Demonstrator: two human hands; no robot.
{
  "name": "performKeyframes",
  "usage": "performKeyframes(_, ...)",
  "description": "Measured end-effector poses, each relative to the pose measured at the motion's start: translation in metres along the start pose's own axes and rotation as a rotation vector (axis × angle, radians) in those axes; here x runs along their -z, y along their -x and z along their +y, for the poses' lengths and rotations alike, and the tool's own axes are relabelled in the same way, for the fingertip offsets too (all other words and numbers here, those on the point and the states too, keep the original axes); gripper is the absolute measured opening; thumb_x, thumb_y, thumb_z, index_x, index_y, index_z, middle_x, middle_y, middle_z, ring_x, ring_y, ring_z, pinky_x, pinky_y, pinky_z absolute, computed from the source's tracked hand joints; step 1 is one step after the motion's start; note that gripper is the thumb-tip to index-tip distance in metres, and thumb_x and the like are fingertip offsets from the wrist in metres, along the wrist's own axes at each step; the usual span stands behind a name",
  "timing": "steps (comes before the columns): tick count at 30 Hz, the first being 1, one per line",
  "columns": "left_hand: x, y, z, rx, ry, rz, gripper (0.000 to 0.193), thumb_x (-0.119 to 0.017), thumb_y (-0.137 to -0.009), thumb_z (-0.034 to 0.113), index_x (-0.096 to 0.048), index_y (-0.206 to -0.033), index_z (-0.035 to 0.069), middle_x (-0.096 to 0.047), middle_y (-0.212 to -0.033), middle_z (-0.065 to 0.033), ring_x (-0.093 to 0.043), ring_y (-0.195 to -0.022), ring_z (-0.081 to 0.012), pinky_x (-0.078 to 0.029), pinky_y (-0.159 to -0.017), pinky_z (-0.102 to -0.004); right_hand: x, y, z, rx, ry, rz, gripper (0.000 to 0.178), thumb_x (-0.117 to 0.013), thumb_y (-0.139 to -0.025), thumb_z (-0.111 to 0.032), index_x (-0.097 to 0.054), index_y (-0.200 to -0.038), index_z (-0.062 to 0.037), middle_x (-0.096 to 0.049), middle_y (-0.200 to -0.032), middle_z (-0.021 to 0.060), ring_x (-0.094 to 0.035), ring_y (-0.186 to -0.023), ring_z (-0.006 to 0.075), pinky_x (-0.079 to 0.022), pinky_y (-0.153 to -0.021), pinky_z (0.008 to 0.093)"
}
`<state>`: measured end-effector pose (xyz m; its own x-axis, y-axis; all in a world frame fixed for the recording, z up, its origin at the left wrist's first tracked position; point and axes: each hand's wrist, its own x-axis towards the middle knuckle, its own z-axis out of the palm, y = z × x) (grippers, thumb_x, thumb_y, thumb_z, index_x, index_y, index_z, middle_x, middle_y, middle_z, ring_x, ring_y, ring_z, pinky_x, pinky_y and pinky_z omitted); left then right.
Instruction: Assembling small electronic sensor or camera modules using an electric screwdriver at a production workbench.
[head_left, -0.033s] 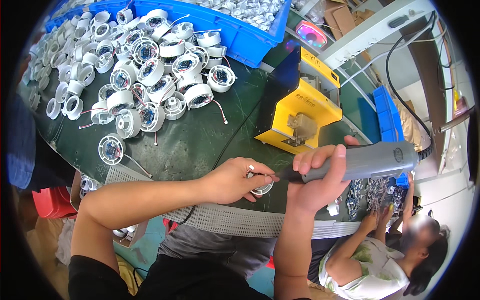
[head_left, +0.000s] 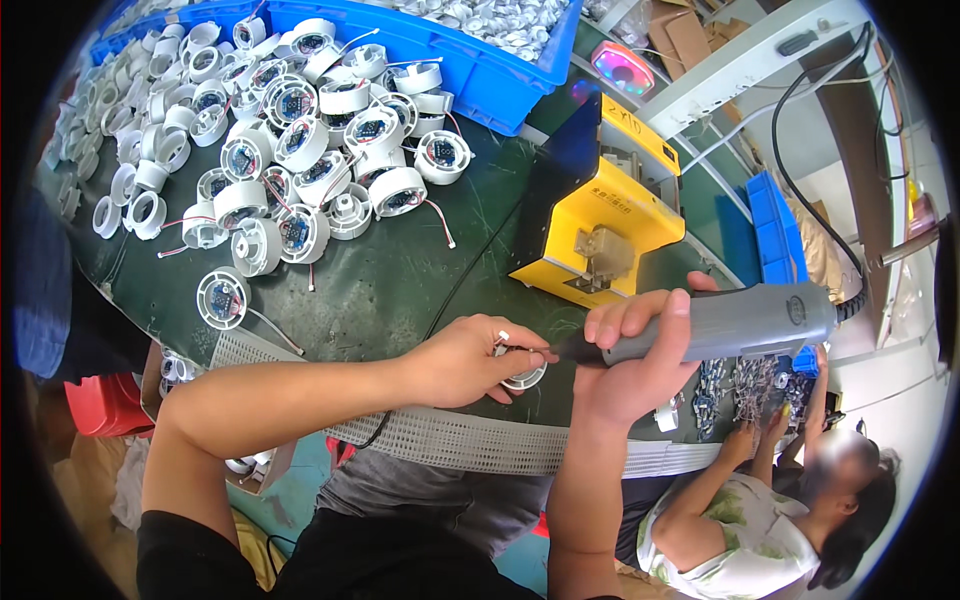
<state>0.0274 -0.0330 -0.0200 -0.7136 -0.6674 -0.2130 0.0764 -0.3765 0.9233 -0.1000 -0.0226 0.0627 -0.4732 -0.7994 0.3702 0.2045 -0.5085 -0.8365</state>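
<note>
My left hand [head_left: 465, 362] pinches a small white round housing [head_left: 527, 379] just above the table's near edge. A short wire with a white connector [head_left: 502, 338] sticks up between its fingers. My right hand [head_left: 640, 350] is wrapped round a grey corded power tool that looks like an electric screwdriver [head_left: 735, 322], held nearly level. Its dark tip points left at the housing, close by my left fingertips. Whether the tip touches the housing cannot be made out, as the fingers cover most of it.
Many white round housings [head_left: 300, 150], some with blue circuit boards and wires, are heaped at the far left. Behind stands a blue bin [head_left: 500, 85]. A yellow and black machine [head_left: 610, 215] stands beyond my right hand. At the right, another person [head_left: 740, 515] handles small wired parts [head_left: 750, 385].
</note>
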Motion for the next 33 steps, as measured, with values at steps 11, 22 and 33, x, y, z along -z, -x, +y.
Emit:
performKeyframes(11, 0.002, 0.003, 0.001, 0.008, -0.105, 0.016, 0.030, -0.058, -0.096, 0.014, -0.061, -0.122, -0.001, -0.059, -0.111, -0.0117, -0.066, -0.090, -0.0180, -0.061, -0.071, -0.0285, 0.002, 0.008, 0.005, 0.025, 0.141, -0.113, 0.032, -0.048, -0.095, -0.011, -0.037, -0.124, -0.0047, -0.044, -0.062, 0.0045, -0.043, -0.043, 0.0137, -0.041, -0.043, 0.0299)
performKeyframes(22, 0.008, -0.003, 0.008, 0.139, 0.119, -0.062, 0.034, -0.039, -0.099, 0.006, -0.056, -0.129, 0.003, -0.060, -0.106, -0.0119, -0.064, -0.087, -0.0169, -0.059, -0.079, -0.0301, 0.005, 0.015, -0.003, -0.028, -0.035, -0.048, 0.038, -0.054, -0.091, -0.006, -0.033, -0.121, 0.0006, -0.046, -0.059, 0.0057, -0.045, -0.044, 0.0148, -0.044, -0.044, 0.0312)
performKeyframes(33, 0.006, -0.002, 0.005, 0.122, 0.062, 0.004, 0.036, -0.039, -0.101, 0.007, -0.044, -0.136, -0.001, -0.061, -0.103, -0.0154, -0.067, -0.085, -0.0189, -0.060, -0.078, -0.0316, 0.011, 0.024, 0.017, -0.020, 0.053, -0.128, 0.034, -0.048, -0.094, -0.009, -0.033, -0.125, -0.0034, -0.045, -0.061, 0.0052, -0.044, -0.045, 0.0145, -0.045, -0.045, 0.0314)
